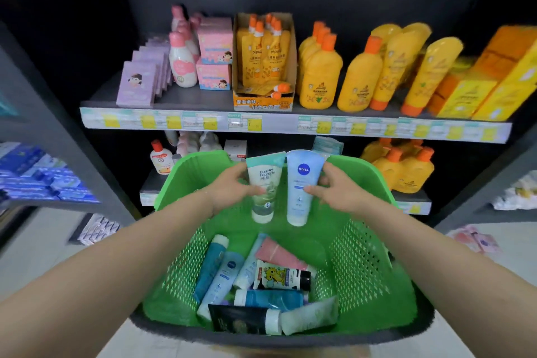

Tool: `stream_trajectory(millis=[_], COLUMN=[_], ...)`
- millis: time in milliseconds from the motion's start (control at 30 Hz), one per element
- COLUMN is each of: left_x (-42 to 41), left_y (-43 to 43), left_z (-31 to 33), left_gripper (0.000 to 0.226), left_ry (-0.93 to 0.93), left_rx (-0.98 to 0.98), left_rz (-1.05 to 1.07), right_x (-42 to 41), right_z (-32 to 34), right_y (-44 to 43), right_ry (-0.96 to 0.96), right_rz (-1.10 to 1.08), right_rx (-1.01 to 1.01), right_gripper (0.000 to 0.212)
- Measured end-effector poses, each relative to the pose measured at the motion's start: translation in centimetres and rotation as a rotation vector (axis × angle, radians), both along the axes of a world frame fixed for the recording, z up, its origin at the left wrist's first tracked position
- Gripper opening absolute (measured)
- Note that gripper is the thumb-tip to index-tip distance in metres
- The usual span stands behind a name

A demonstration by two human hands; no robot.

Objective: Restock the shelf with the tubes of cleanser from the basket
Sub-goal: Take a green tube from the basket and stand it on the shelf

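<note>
- Green plastic basket (363, 256) fills the lower middle of the view. Its far rim at 12 o'clock hides part of the lower shelf (151, 182).
- The left hand (232, 186) is over the basket at 11 o'clock, fingers curled round a white-and-teal tube (264, 180) held cap down.
- The right hand (334, 189) is at 1 o'clock, clamped on a pale blue Nivea tube (302, 183), also cap down. The 2 tubes hang side by side, nearly touching at their top ends.
- A heap of other tubes (261, 285), at least 8, lies on the basket floor toward 6 o'clock.
- The step in hand looks like the carry: 2 tubes are held clear above the basket and not yet on any shelf. With so many left, the task seems early.
- The next move calls for taking both tubes forward past the far rim to 12 o'clock, into the dark gap on the lower shelf. That gap lies between the small white bottle (159, 158) at 10 o'clock and the yellow bottles (404, 168) at 2 o'clock. How much board is free there cannot be told.
- Each tube would probably stand best on its cap, steadied before the hand lets go.
- The upper shelf (203, 97) at 12 o'clock looks crowded.
</note>
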State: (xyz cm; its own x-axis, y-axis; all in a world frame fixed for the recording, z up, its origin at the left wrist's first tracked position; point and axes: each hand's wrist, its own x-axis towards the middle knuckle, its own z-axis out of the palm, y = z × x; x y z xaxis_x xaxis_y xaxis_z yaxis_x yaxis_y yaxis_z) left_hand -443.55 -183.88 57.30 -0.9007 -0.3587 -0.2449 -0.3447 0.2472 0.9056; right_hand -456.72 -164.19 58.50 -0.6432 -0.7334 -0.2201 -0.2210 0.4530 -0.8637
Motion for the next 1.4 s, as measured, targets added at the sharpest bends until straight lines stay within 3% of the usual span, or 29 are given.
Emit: stream_trajectory(millis=[800,1400], left_x=[-1.9,-3.6], left_y=[2.5,2.6], left_z=[16.6,26.5], left_gripper=[0.026,0.027], left_ry=[0.646,0.786], left_rx=[0.102,0.020], left_rz=[0.272,0.219], right_x=[-0.4,-0.9], right_z=[18.4,26.4], right_y=[0.5,0.8], right_ry=[0.276,0.396], right_rz=[-0.151,-0.179], right_rx=[-0.426,-0.506], right_gripper=[0.029,0.028])
